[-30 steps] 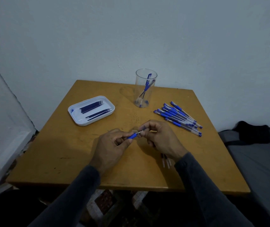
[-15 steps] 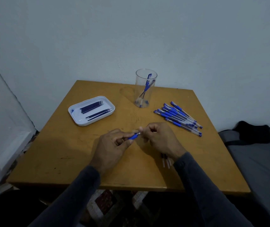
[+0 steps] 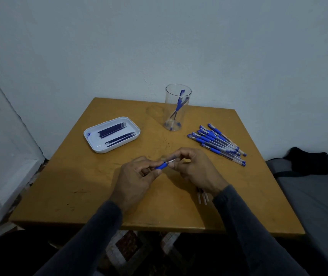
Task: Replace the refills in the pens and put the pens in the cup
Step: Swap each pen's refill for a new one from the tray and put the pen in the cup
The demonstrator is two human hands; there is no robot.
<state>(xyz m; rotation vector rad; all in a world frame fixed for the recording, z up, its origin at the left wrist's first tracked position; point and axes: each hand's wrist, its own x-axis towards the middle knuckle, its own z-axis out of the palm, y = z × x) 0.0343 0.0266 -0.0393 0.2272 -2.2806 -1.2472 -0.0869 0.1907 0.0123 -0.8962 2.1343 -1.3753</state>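
Above the counter (image 3: 79, 186), the left hand (image 3: 133, 182) pinches the pen (image 3: 162, 166) by its blue rubber sleeve while the right hand (image 3: 195, 170) pinches its tip. Light, stiff, slippery plastic; the sleeve likely offers the surest grip.

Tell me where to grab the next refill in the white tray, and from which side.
Pinch a dark refill of the nearer bundle at mid-length, coming from above. The refills lie flat and packed side by side in the shallow tray, so its rim probably blocks a sideways approach.
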